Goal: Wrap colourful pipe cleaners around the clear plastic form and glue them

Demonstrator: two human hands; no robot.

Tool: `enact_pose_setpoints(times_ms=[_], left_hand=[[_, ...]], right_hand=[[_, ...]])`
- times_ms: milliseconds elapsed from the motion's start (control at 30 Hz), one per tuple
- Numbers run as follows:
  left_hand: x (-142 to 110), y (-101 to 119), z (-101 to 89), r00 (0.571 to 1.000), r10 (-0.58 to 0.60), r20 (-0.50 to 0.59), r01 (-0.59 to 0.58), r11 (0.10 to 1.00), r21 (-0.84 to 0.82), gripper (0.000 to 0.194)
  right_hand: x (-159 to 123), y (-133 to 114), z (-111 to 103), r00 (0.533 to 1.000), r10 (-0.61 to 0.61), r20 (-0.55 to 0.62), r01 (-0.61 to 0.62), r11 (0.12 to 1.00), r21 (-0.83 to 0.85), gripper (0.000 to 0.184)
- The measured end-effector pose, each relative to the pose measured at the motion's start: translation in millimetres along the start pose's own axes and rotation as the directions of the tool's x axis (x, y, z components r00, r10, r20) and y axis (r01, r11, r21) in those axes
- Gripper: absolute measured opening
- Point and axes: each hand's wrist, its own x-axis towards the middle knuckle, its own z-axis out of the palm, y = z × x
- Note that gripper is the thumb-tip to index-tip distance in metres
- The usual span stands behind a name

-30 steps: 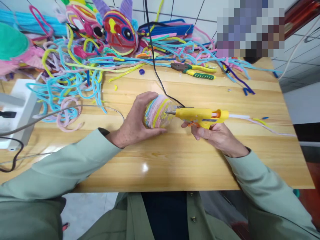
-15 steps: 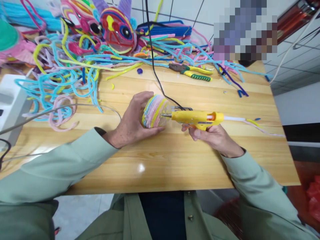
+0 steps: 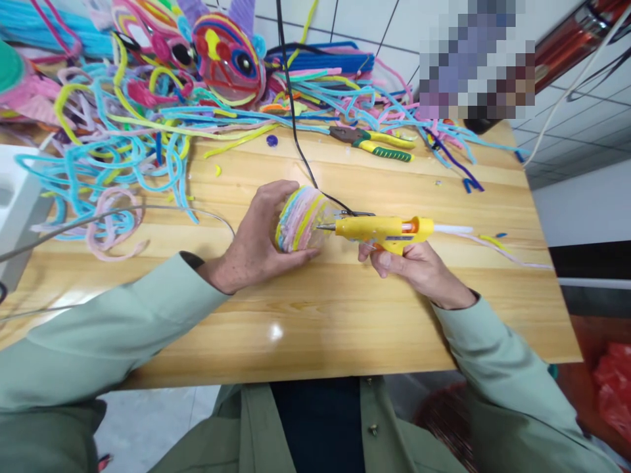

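Observation:
My left hand [image 3: 259, 243] is wrapped round a clear rounded plastic piece [image 3: 302, 220] banded with blue, pink and yellow pipe cleaners. Its right end is bare and see-through. In my right hand [image 3: 414, 266] is a yellow hot glue gun [image 3: 377, 230], gripped by the handle, fingers near the trigger. The metal nozzle points left and lies at the bare end, beside the last yellow band; whether it touches cannot be made out. A white glue stick [image 3: 453, 229] sticks out of the gun's back.
Green-and-yellow pliers [image 3: 372, 141] lie beyond my hands. Tangled pipe cleaners [image 3: 142, 154] cover the back left, with a colourful decorated face [image 3: 229, 59] behind them. A black cord [image 3: 296, 125] runs down to the gun. A white power strip [image 3: 20, 210] is at left.
The view has shifted slightly, moving the table contents leftward. My left hand has turned the banded piece a little, while the glue gun's nozzle stays at its bare end.

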Motion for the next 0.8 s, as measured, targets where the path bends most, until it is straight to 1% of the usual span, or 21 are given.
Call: enact_pose_setpoints(times_ms=[100, 267, 567, 700, 800], left_hand=[[-0.1, 0.3, 0.5, 1.0, -0.009, -0.009, 0.009, 1.0, -0.012, 0.089], [1.3, 2.3, 0.2, 1.0, 0.001, 0.011, 0.0, 0.999, -0.033, 0.088], [1.2, 1.8, 0.3, 1.0, 0.009, -0.005, -0.009, 1.0, -0.02, 0.089], [2.0, 0.5, 1.1, 0.999, 0.037, -0.013, -0.037, 0.999, -0.029, 0.089], [2.0, -2.6, 2.4, 0.998, 0.059, -0.029, -0.06, 0.997, -0.048, 0.093]], right_hand=[[0.2, -0.7, 0.3, 1.0, -0.008, 0.004, 0.008, 1.0, -0.005, 0.053], [1.2, -1.8, 1.8, 1.0, -0.004, 0.003, 0.004, 1.0, 0.014, 0.052], [1.0, 3.8, -0.3, 0.999, -0.035, -0.012, 0.035, 0.999, -0.025, 0.037], [1.0, 3.1, 0.9, 1.0, -0.028, -0.014, 0.028, 0.999, -0.019, 0.037], [1.3, 2.2, 1.6, 0.999, -0.022, -0.025, 0.022, 1.0, -0.02, 0.041]])
